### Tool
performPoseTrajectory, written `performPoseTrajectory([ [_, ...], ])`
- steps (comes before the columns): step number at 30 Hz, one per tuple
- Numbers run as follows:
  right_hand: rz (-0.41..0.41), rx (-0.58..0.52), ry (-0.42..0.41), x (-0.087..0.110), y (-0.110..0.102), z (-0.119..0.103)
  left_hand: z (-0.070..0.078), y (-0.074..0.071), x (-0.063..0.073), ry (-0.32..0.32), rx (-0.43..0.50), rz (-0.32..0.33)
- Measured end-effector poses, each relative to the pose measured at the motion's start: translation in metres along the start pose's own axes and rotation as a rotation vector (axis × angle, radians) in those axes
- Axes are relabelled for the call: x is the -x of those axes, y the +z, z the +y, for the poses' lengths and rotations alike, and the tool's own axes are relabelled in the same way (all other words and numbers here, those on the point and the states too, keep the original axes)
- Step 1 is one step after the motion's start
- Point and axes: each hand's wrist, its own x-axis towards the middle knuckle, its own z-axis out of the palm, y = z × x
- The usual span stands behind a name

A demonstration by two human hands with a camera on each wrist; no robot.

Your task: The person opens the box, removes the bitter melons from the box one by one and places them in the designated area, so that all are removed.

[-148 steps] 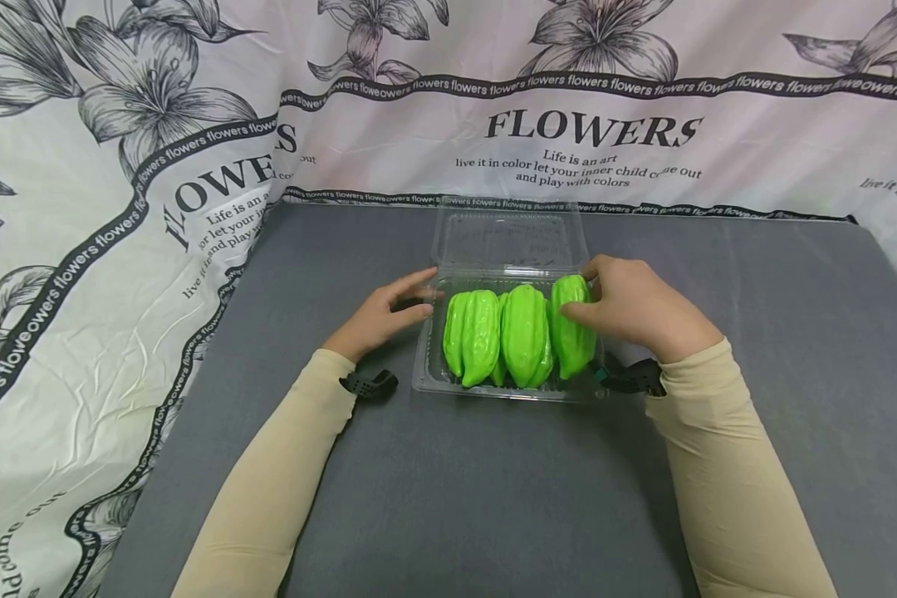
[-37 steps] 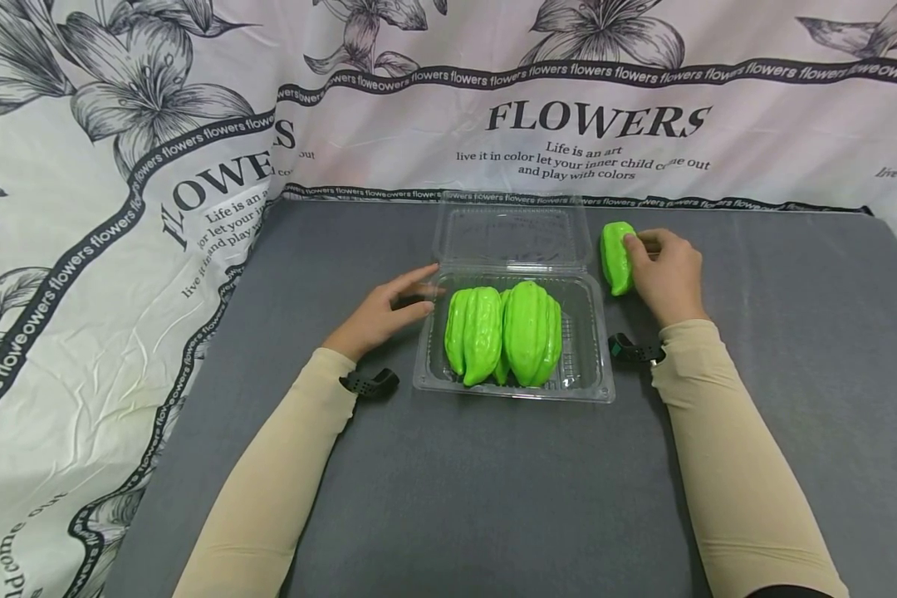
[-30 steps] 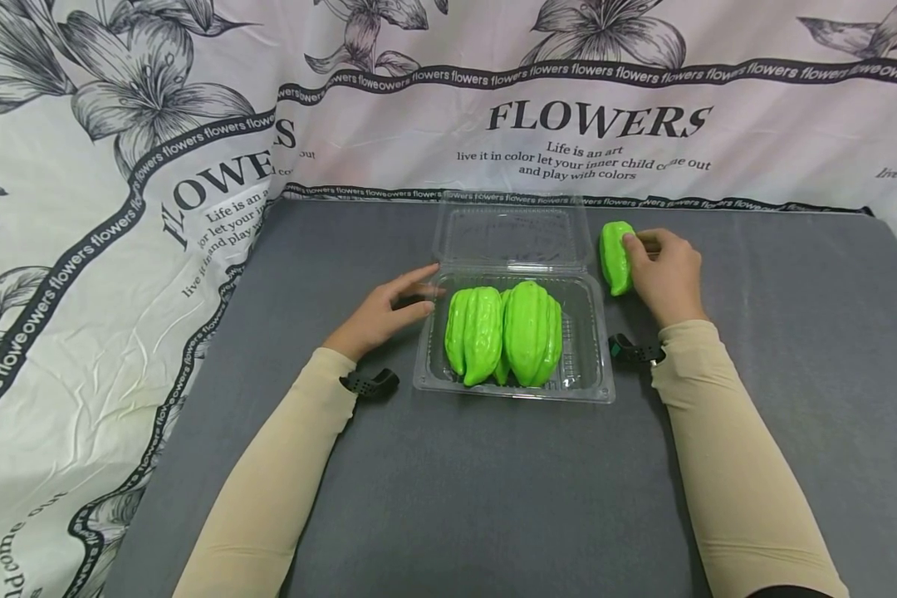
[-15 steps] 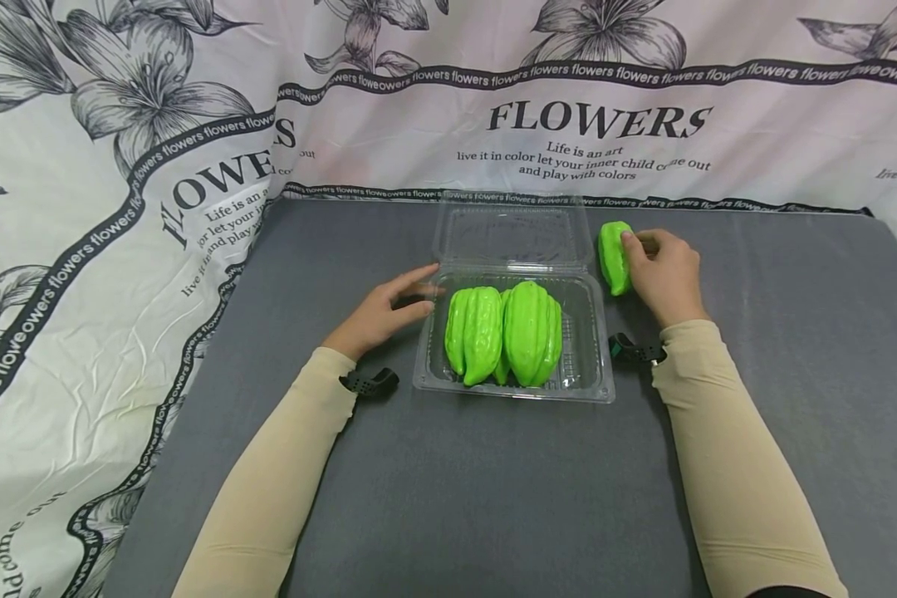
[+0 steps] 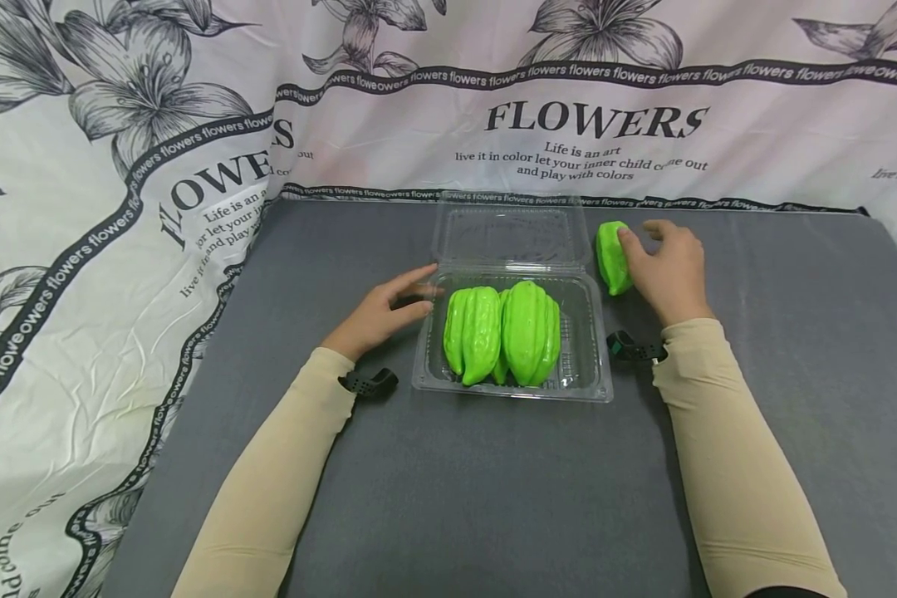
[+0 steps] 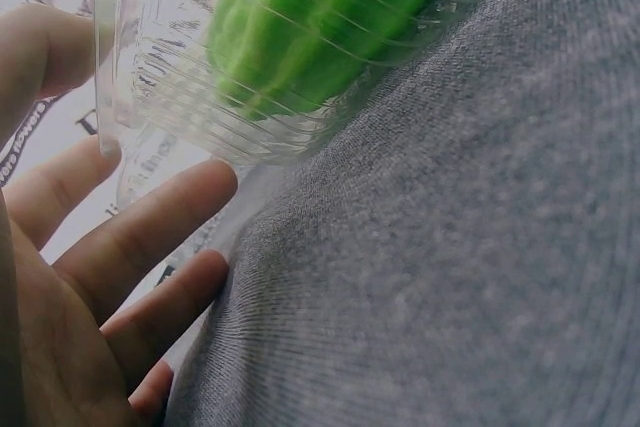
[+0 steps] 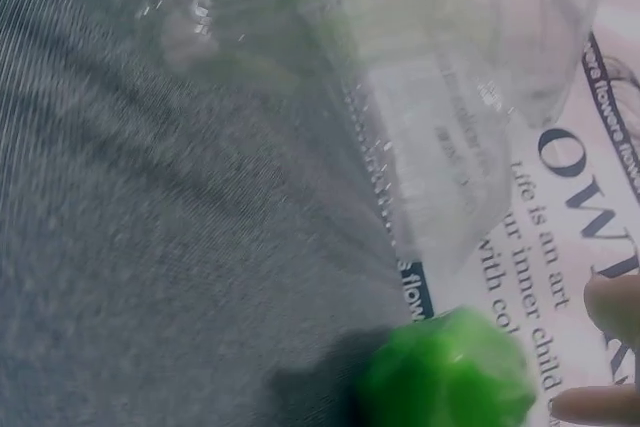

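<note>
In the head view a clear plastic clamshell container [image 5: 589,340] stands on the table, its lid [image 5: 512,237] tipped back. Several bright green ribbed gourds [image 5: 480,332], like bitter melons, lie side by side in it, leaving its right end bare. My left hand [image 5: 374,316] is beside the container's left edge, fingers loosely extended; the left wrist view shows a fingertip at the clear rim [image 6: 108,67]. Behind the container's right side, one loose gourd [image 5: 613,259] lies on the table. Beside it is my right hand [image 5: 669,270], fingers spread off it, thumb close to its side.
Grey cloth [image 5: 448,498] covers the table. A white curtain [image 5: 389,158] printed with flowers and lettering hangs along the back and left edges. Black bands sit on both wrists, the left band [image 5: 370,384] touching the cloth.
My right hand took the rightmost gourd from the container to the table behind it on the right. Since half a second ago its fingers have opened away. My left hand stays put.
</note>
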Motion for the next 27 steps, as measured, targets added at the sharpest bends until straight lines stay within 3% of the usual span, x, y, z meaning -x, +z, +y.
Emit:
performPoseTrajectory([
  [13, 0.096, -0.031, -0.086, 0.009, -0.012, -0.027, 0.001, 0.0, 0.0, 0.002, -0.008, -0.005],
  [27, -0.101, -0.013, -0.083, 0.02, -0.031, -0.057, 0.001, 0.0, -0.001, 0.01, 0.007, -0.013],
])
